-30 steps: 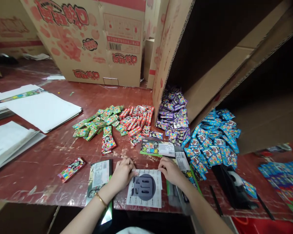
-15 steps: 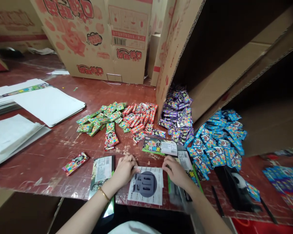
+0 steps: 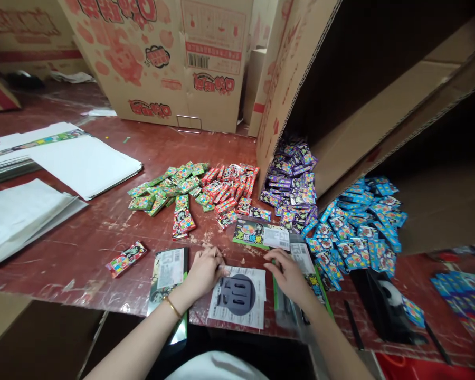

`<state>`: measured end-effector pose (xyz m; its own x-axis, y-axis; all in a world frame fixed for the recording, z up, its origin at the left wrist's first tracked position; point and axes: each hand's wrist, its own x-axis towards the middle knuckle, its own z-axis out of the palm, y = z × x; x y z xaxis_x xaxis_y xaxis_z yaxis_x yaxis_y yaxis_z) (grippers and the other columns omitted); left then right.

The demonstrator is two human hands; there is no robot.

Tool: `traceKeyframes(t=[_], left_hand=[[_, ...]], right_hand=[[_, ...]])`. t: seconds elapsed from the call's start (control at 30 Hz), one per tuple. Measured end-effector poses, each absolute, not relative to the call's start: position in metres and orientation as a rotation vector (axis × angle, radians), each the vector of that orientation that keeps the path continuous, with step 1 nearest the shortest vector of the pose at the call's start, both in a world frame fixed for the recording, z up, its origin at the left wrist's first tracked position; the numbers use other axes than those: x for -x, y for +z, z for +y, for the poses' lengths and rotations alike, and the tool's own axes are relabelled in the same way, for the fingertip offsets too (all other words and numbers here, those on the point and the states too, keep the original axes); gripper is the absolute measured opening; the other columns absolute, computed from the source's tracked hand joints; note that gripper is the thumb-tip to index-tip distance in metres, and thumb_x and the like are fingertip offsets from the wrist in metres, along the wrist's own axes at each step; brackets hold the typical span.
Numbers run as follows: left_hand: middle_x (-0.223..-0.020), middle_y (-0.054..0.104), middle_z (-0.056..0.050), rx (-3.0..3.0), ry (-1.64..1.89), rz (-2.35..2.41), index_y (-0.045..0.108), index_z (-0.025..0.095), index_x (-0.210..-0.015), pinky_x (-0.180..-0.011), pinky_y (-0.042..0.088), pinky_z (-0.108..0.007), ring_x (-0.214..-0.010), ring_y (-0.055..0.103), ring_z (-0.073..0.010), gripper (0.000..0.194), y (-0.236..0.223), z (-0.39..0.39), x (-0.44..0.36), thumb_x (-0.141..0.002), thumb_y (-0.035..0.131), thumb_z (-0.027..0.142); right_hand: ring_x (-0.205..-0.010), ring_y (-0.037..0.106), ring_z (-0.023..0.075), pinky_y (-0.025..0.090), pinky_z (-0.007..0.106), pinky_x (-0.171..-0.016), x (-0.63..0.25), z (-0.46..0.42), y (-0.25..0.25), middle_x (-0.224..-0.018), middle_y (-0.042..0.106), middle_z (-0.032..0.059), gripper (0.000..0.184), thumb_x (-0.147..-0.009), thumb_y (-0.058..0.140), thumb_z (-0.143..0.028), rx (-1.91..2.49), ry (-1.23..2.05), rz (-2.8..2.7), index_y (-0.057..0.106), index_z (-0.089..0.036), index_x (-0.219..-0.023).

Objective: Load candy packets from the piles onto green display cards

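Observation:
A white printed sheet lies flat near the table's front edge, bearing a dark grey round piece with slots cut through it. At the sheet's upper left corner is my left hand, its fingers curled and thumb against the corner. Whatever its fingers may hold is hidden. My right hand hovers by the sheet's upper right, thumb and forefinger apart and nothing visible between them. Under my left forearm lies a printed packet with a white label. Beneath my right hand and wrist are green-and-black packets.
Heaps of small green packs, red packs, purple packs and blue packs lie beyond my hands. Large cartons stand behind. White sheets are at left; a black tape dispenser is at right.
The whole view has shifted slightly, so the scene sits a little higher and further right. My right thumb and forefinger look slightly more apart. The sheet and grey piece stay in place.

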<state>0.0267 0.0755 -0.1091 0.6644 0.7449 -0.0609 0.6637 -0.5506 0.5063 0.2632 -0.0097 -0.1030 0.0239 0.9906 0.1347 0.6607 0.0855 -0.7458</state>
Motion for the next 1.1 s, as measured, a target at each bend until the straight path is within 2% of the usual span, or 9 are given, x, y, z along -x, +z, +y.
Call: traceKeyframes(t=[0.1, 0.27, 0.43, 0.57, 0.67, 0.73, 0.8, 0.93, 1.1], left_hand=[[-0.09, 0.06, -0.006, -2.381, 0.216, 1.092, 0.061, 0.017, -0.069, -0.075, 0.033, -0.035, -0.092, 0.052, -0.0251, 0.012, -0.108, 0.076, -0.027, -0.079, 0.062, 0.024], [-0.092, 0.06, -0.007, -2.35, 0.248, 1.112, 0.062, 0.017, -0.07, -0.079, 0.034, -0.036, -0.094, 0.052, -0.0254, 0.015, -0.11, 0.074, -0.03, -0.082, 0.059, 0.025], [-0.092, 0.061, -0.005, -2.302, 0.328, 1.164, 0.062, 0.019, -0.082, -0.081, 0.039, -0.032, -0.093, 0.055, -0.0225, 0.015, -0.1, 0.065, -0.019, -0.077, 0.066, 0.033], [-0.106, 0.057, -0.009, -2.201, 0.526, 1.455, 0.048, 0.019, -0.109, -0.087, 0.039, -0.035, -0.1, 0.052, -0.024, 0.034, -0.083, 0.039, 0.034, -0.084, 0.056, 0.041], [-0.084, 0.057, -0.012, -1.983, 0.6, 1.81, 0.048, 0.015, -0.09, -0.07, 0.042, -0.041, -0.081, 0.056, -0.0302, 0.033, -0.084, 0.006, 0.083, -0.087, 0.045, 0.048], [-0.069, 0.056, -0.004, -1.584, 0.598, 1.863, 0.046, 0.02, -0.078, -0.06, 0.041, -0.035, -0.064, 0.056, -0.0257, 0.034, -0.094, -0.014, 0.104, -0.08, 0.054, 0.053], [-0.064, 0.059, 0.0, -1.147, 0.731, 1.672, 0.046, 0.021, -0.075, -0.057, 0.041, -0.031, -0.061, 0.058, -0.0225, 0.038, -0.105, -0.029, 0.11, -0.071, 0.066, 0.053], [-0.071, 0.068, -0.003, -0.682, 0.902, 1.441, 0.046, 0.02, -0.078, -0.058, 0.048, -0.03, -0.064, 0.064, -0.0219, 0.045, -0.117, -0.042, 0.093, -0.065, 0.07, 0.055], [-0.08, 0.07, -0.006, -0.498, 1.062, 1.196, 0.047, 0.021, -0.097, -0.071, 0.05, -0.036, -0.075, 0.066, -0.0248, 0.056, -0.107, -0.067, 0.079, -0.058, 0.082, 0.041]], right_hand=[[-0.074, 0.054, 0.0183, 0.044, 0.033, -0.073, -0.249, -0.006, -0.111, -0.086, 0.061, 0.0018, 0.045, -0.077, 0.052, -0.011, 1.635, 0.728, -1.661, 0.048, -0.025, -0.119], [-0.063, 0.056, 0.0174, 0.045, 0.032, -0.067, -0.252, -0.014, -0.119, -0.067, 0.061, -0.0007, 0.037, -0.075, 0.06, -0.023, 1.615, 0.83, -1.219, 0.051, -0.018, -0.11], [-0.078, 0.06, 0.0174, 0.047, 0.03, -0.075, -0.255, -0.037, -0.102, -0.079, 0.064, 0.0004, 0.063, -0.068, 0.073, -0.032, 1.467, 0.881, -0.814, 0.045, -0.02, -0.123], [-0.08, 0.061, 0.0165, 0.048, 0.029, -0.077, -0.228, -0.051, -0.09, -0.082, 0.063, 0.0011, 0.064, -0.071, 0.073, -0.03, 1.388, 0.921, -0.801, 0.042, -0.024, -0.126], [-0.092, 0.061, 0.0194, 0.049, 0.035, -0.082, -0.193, -0.048, -0.085, -0.11, 0.059, 0.0077, 0.067, -0.079, 0.065, -0.029, 1.362, 0.974, -0.959, 0.028, -0.029, -0.135], [-0.1, 0.059, 0.0212, 0.048, 0.039, -0.087, -0.165, -0.034, -0.083, -0.131, 0.044, 0.0111, 0.068, -0.084, 0.057, -0.028, 1.297, 1.019, -1.166, 0.017, -0.032, -0.139], [-0.106, 0.057, 0.0222, 0.044, 0.043, -0.092, -0.136, -0.013, -0.081, -0.139, 0.035, 0.0116, 0.067, -0.087, 0.051, -0.024, 1.186, 1.03, -1.389, 0.012, -0.032, -0.14], [-0.111, 0.052, 0.0227, 0.038, 0.047, -0.099, -0.094, 0.037, -0.076, -0.137, 0.038, 0.0124, 0.069, -0.085, 0.049, -0.015, 1.017, 0.971, -1.631, 0.012, -0.028, -0.141], [-0.109, 0.054, 0.0225, 0.039, 0.046, -0.098, -0.084, 0.065, -0.075, -0.135, 0.039, 0.0107, 0.082, -0.075, 0.061, -0.01, 0.988, 1.101, -1.568, 0.015, -0.031, -0.14]])
